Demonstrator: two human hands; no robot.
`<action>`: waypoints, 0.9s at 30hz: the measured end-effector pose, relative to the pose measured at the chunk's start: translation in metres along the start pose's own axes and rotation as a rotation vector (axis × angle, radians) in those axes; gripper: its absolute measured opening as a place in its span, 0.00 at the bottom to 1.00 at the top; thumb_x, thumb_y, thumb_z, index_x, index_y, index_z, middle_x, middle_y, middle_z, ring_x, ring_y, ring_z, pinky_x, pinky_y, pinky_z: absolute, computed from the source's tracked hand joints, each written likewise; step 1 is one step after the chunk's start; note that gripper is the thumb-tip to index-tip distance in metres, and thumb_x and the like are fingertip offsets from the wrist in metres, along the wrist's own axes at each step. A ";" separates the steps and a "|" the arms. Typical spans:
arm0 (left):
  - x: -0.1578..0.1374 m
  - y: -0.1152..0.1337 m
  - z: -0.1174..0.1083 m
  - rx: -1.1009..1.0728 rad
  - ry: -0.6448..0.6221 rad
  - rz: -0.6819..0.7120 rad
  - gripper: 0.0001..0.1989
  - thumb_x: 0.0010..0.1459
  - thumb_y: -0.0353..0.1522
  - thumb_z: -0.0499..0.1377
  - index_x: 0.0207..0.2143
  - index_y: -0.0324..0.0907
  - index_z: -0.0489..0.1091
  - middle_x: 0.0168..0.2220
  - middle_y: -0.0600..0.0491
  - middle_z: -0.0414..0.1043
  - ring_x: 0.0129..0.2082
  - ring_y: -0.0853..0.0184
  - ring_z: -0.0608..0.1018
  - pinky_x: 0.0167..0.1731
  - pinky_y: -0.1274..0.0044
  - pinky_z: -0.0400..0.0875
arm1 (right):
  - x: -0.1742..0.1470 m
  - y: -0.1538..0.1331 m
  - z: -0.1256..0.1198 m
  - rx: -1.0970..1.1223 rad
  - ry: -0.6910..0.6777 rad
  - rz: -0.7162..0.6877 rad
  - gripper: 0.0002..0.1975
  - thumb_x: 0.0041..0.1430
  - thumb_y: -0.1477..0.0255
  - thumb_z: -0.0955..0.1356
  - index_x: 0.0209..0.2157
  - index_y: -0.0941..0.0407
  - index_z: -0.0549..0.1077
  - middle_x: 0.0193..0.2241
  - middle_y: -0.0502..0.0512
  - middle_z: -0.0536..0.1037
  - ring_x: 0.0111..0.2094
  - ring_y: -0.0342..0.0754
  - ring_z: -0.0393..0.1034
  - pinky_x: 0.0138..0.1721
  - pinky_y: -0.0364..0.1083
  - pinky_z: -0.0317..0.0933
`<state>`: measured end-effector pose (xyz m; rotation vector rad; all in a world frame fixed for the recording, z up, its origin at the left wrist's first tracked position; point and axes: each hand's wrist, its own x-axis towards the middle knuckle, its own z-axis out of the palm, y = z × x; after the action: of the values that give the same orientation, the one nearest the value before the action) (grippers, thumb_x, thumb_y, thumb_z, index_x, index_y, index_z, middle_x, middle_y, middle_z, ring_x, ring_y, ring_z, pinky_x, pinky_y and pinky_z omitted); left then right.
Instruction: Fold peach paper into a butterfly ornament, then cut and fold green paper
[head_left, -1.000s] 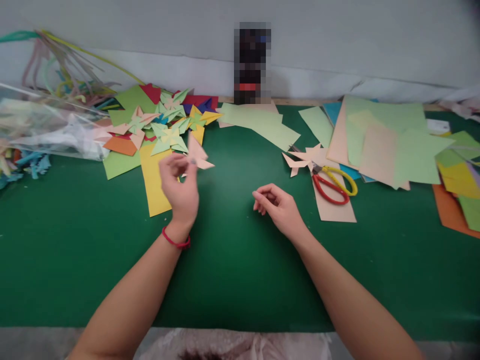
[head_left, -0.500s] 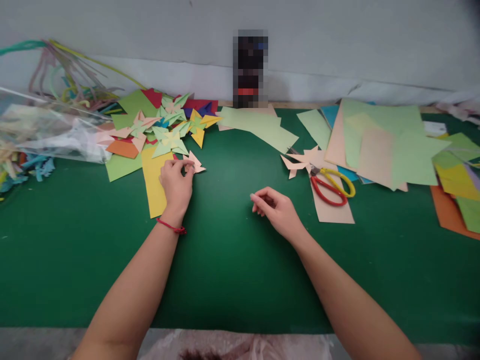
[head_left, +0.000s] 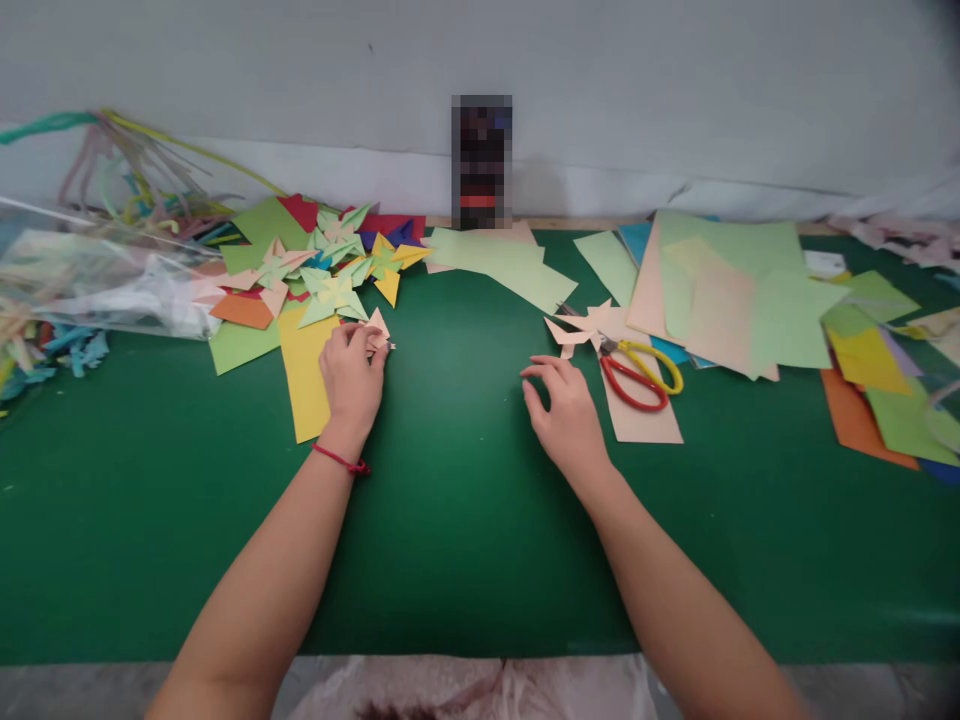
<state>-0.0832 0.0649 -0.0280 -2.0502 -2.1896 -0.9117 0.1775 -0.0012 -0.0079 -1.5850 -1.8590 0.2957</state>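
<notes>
My left hand (head_left: 352, 372), with a red cord at its wrist, has its fingers closed on a small folded pink paper piece (head_left: 379, 324). Part of that piece is hidden behind the fingers. Under the hand's left side lies a sheet of yellow paper (head_left: 301, 385). Over the green table, my right hand (head_left: 559, 405) holds nothing; thumb and fingers are apart. Beyond it are folded pink paper pieces (head_left: 585, 322) lying on a pink sheet (head_left: 641, 427). Scissors (head_left: 636, 385) with one red and one yellow handle rest across that sheet.
Finished-looking folded paper stars (head_left: 334, 293) are heaped at the back left beside a clear plastic bag (head_left: 112, 280) and pipe cleaners (head_left: 127, 170). Large pale green sheets (head_left: 750, 300) lie back right. A blurred upright dark object (head_left: 482, 160) stands against the wall.
My right hand has opened its fingers and turned more upright, shifting slightly right. My left fingers have closed further over the pink piece. The view has shifted slightly.
</notes>
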 end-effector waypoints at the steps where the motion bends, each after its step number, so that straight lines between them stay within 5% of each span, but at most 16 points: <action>1: 0.000 0.000 0.000 -0.003 0.004 0.004 0.11 0.56 0.31 0.55 0.42 0.41 0.71 0.46 0.43 0.67 0.46 0.54 0.69 0.47 0.65 0.62 | 0.001 0.001 -0.002 -0.001 0.013 0.002 0.08 0.59 0.75 0.61 0.38 0.55 0.70 0.44 0.62 0.71 0.48 0.56 0.65 0.48 0.56 0.59; 7: -0.005 0.013 -0.007 -0.038 0.106 -0.004 0.13 0.59 0.33 0.52 0.46 0.43 0.69 0.54 0.44 0.62 0.56 0.55 0.63 0.58 0.61 0.49 | 0.011 0.025 -0.037 -0.018 0.177 0.055 0.11 0.58 0.77 0.60 0.38 0.54 0.71 0.41 0.58 0.75 0.45 0.53 0.68 0.48 0.56 0.61; 14: -0.006 0.023 -0.008 -0.062 0.130 0.015 0.19 0.60 0.35 0.51 0.54 0.41 0.62 0.59 0.43 0.57 0.61 0.54 0.58 0.62 0.59 0.37 | 0.032 0.116 -0.078 -0.339 0.240 0.208 0.14 0.56 0.72 0.62 0.41 0.59 0.74 0.41 0.63 0.77 0.44 0.57 0.69 0.46 0.54 0.62; 20: -0.004 0.019 -0.005 -0.111 0.133 0.008 0.27 0.60 0.35 0.51 0.60 0.39 0.52 0.59 0.42 0.56 0.61 0.52 0.57 0.62 0.59 0.37 | 0.055 0.174 -0.078 -0.427 0.193 0.256 0.21 0.56 0.68 0.64 0.48 0.65 0.71 0.52 0.68 0.71 0.54 0.57 0.63 0.55 0.53 0.56; 27: -0.004 0.022 -0.005 -0.109 0.126 0.020 0.23 0.60 0.34 0.51 0.58 0.40 0.56 0.59 0.40 0.58 0.61 0.53 0.58 0.62 0.58 0.38 | 0.059 0.180 -0.072 -0.473 0.144 0.346 0.17 0.56 0.71 0.61 0.41 0.65 0.75 0.46 0.72 0.74 0.45 0.59 0.69 0.45 0.54 0.61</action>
<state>-0.0642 0.0590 -0.0164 -1.9936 -2.0965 -1.1485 0.3613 0.0796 -0.0364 -2.1895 -1.6110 -0.1219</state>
